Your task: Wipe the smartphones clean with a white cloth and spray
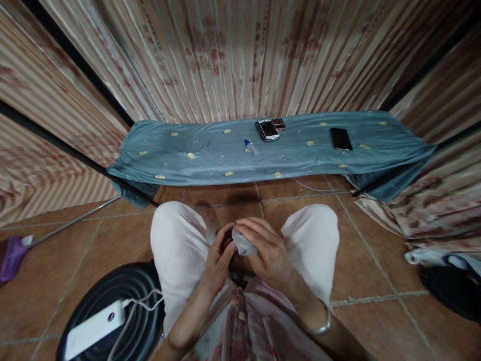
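My right hand (266,246), with a silver bangle at its wrist, presses a light grey cloth (245,244) between its fingers and palm. Close beside it, between my knees, my left hand (218,256) is curled with its thumb against the cloth's edge. Whatever lies inside the left hand's fingers is dark and mostly hidden. Beyond my knees, a small clear bottle with a blue cap (252,148) lies on a blue-green cloth cover (203,163). Behind the bottle, a white-framed phone (268,130) rests on a dark flat item, touching a small patterned case (278,124).
A black phone (341,139) lies farther right on the cover. Black poles (75,150) and striped curtains (233,60) surround the low surface. At lower left, a white power bank (95,331) with a cable sits on a black ridged stool (124,281). A purple-headed tool (14,255) lies left.
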Demonstrator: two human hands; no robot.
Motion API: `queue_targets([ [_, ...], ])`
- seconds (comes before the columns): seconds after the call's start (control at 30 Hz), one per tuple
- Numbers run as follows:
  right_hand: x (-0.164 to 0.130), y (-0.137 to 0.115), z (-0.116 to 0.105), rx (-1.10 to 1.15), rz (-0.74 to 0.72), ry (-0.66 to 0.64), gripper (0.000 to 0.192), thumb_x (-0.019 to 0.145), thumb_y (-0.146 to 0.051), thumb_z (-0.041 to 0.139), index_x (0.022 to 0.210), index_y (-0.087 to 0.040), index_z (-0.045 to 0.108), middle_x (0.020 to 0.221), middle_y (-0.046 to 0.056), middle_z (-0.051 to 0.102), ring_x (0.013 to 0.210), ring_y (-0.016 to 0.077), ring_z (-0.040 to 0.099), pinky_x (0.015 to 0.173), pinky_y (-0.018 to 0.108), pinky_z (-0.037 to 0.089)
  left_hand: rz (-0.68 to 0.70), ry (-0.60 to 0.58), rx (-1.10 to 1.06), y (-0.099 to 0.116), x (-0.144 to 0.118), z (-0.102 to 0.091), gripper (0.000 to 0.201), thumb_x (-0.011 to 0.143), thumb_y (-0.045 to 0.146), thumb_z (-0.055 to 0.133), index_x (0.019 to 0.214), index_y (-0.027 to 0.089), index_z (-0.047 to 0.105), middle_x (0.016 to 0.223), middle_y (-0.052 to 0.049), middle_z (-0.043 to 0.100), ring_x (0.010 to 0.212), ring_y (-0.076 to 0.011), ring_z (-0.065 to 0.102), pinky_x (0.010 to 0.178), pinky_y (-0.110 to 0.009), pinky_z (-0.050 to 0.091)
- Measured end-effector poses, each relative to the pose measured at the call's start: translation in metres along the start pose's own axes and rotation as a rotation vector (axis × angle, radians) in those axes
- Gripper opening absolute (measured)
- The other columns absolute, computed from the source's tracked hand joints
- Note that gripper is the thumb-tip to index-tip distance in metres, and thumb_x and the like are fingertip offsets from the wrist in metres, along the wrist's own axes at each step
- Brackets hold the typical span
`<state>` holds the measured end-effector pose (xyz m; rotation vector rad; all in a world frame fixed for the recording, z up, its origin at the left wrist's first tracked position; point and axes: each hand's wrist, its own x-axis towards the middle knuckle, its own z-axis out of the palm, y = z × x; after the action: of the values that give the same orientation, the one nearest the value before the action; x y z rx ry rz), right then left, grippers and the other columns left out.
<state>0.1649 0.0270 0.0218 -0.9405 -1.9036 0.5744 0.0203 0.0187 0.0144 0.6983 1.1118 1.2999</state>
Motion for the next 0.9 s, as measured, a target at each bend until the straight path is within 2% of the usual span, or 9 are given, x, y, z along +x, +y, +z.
queue_targets([
  [0.1,-0.001,0.001,0.000,0.030,-0.026,-0.033,0.049,0.085,-0.009,0.046,0.131,-0.022,0.058,0.126,0.008,0.064,0.123,0.0236,0.053,0.105,0.043,0.047,-0.017,0.017,-0.025,-0.003,0.000,-0.001,0.030,0.067,0.011,0.076,0.095,0.021,0.075,0.103,-0.004,0.073,0.109,-0.0242,0.061,0.094,-0.027,0.045],
  [0.17,-0.001,0.013,0.001,0.066,0.036,-0.023,0.044,0.088,-0.012,0.046,0.128,-0.024,0.061,0.125,0.007,0.066,0.121,0.0228,0.055,0.104,0.043,0.046,-0.037,0.009,-0.014,-0.005,-0.002,-0.003,0.027,0.069,0.014,0.076,0.096,0.020,0.075,0.104,-0.005,0.073,0.111,-0.0242,0.060,0.097,-0.027,0.043],
  [0.27,-0.004,0.039,0.003,0.145,0.255,0.023,0.030,0.091,-0.022,0.049,0.111,-0.023,0.070,0.112,0.007,0.072,0.109,0.0222,0.064,0.098,0.041,0.049,-0.103,0.001,-0.110,-0.004,-0.004,-0.002,0.034,0.074,0.025,0.075,0.108,0.021,0.071,0.111,-0.006,0.072,0.112,-0.0242,0.062,0.097,-0.029,0.046],
  [0.4,-0.016,0.060,0.010,0.316,0.561,0.126,0.027,0.091,-0.036,0.054,0.106,-0.023,0.072,0.101,0.005,0.075,0.093,0.0214,0.069,0.084,0.034,0.053,-0.230,-0.008,-0.324,0.005,-0.001,0.001,0.057,0.081,0.041,0.069,0.135,0.033,0.051,0.108,-0.002,0.072,0.097,-0.0218,0.070,0.092,-0.039,0.053],
  [0.47,-0.021,0.061,0.013,0.367,0.671,0.186,0.028,0.088,-0.042,0.058,0.097,-0.021,0.073,0.085,0.003,0.076,0.077,0.0197,0.068,0.071,0.030,0.052,-0.277,0.002,-0.373,0.009,0.003,0.002,0.053,0.086,0.042,0.062,0.136,0.032,0.050,0.101,-0.002,0.073,0.092,-0.0213,0.071,0.092,-0.042,0.054],
  [0.53,-0.023,0.056,0.014,0.424,0.731,0.220,0.031,0.086,-0.048,0.061,0.086,-0.019,0.073,0.074,0.001,0.073,0.067,0.0173,0.063,0.063,0.027,0.049,-0.320,0.012,-0.406,0.011,0.008,0.002,0.045,0.090,0.042,0.056,0.132,0.027,0.054,0.100,-0.004,0.074,0.093,-0.0225,0.072,0.093,-0.043,0.054],
  [0.63,-0.022,0.045,0.012,0.520,0.739,0.211,0.035,0.087,-0.051,0.059,0.090,-0.019,0.072,0.078,0.001,0.072,0.073,0.0170,0.064,0.069,0.026,0.049,-0.361,0.021,-0.447,0.007,0.014,-0.001,0.040,0.093,0.042,0.051,0.124,0.019,0.060,0.097,-0.008,0.075,0.099,-0.0250,0.070,0.095,-0.044,0.053],
  [0.77,-0.020,0.026,0.009,0.557,0.681,0.219,0.034,0.092,-0.047,0.054,0.111,-0.023,0.069,0.102,0.003,0.074,0.096,0.0204,0.067,0.086,0.030,0.051,-0.331,0.055,-0.473,-0.006,0.021,-0.010,0.038,0.090,0.044,0.056,0.111,0.014,0.065,0.091,-0.010,0.076,0.100,-0.0253,0.070,0.096,-0.039,0.053],
  [0.9,-0.026,0.016,0.010,0.336,0.455,0.209,0.031,0.094,-0.025,0.050,0.121,-0.027,0.065,0.124,0.003,0.068,0.116,0.0205,0.062,0.101,0.034,0.047,-0.325,0.108,-0.451,-0.013,0.025,-0.015,0.031,0.089,0.042,0.058,0.099,0.015,0.068,0.089,-0.010,0.076,0.096,-0.0239,0.071,0.092,-0.035,0.055],
])
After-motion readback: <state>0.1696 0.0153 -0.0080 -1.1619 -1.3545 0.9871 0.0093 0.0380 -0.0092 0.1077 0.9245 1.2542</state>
